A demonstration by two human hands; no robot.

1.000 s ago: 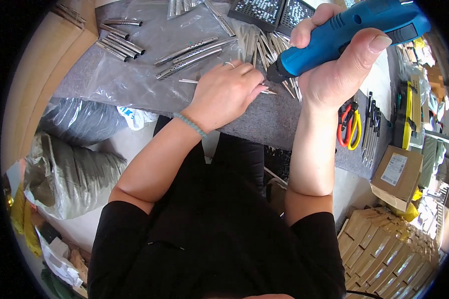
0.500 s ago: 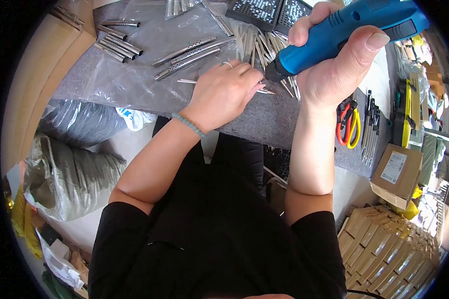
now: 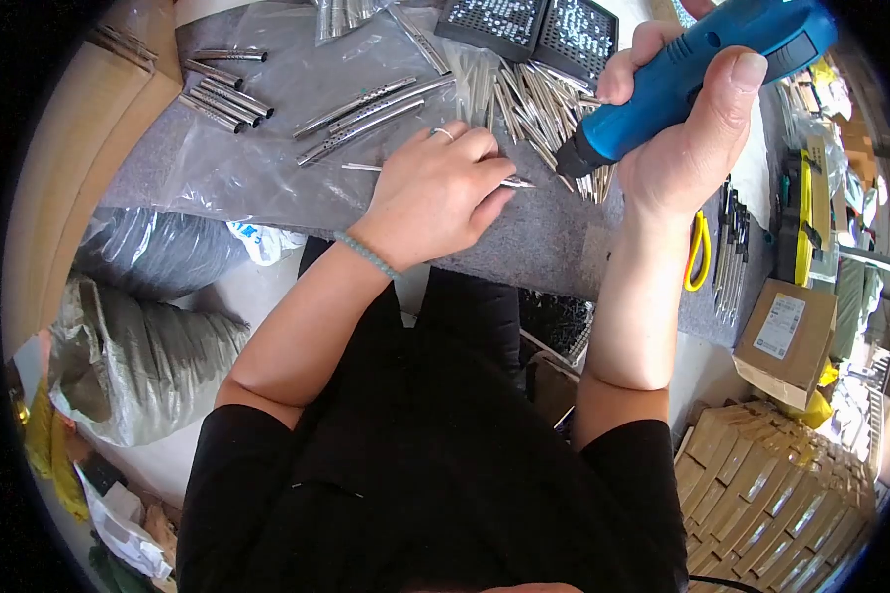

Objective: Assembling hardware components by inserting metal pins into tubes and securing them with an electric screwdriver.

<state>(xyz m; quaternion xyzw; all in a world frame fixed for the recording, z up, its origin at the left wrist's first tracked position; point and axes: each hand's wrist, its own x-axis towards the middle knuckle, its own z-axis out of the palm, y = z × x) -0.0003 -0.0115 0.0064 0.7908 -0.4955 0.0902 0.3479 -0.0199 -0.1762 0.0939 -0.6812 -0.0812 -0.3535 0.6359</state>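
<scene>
My right hand (image 3: pixel 687 153) is wrapped round a blue power screwdriver (image 3: pixel 707 74), its black nose (image 3: pixel 581 156) aimed down and left over the tabletop. My left hand (image 3: pixel 440 188) rests low over the table with its fingers bent and closed. From under its fingertips juts the pointed end of a thin metal rod (image 3: pixel 520 183); a thin pale end also shows on the hand's other side. Just beyond both hands, many slim silvery rods (image 3: pixel 539 114) lie in a loose pile, some in clear plastic. Perforated metal tubes (image 3: pixel 371 114) lie past my left hand.
Two black trays (image 3: pixel 576 44) of small bright pieces stand at the back. Short tubes (image 3: pixel 229 104) lie at the left. Yellow-handled pliers or scissors (image 3: pixel 699 252) and thin dark-tipped tools (image 3: pixel 730 252) are beside my right forearm. A cardboard box (image 3: pixel 784 341) is at the right.
The screwdriver's nose has moved right, away from my left fingertips. My right forearm has shifted right, covering the red handle. The pointed rod end shows more plainly.
</scene>
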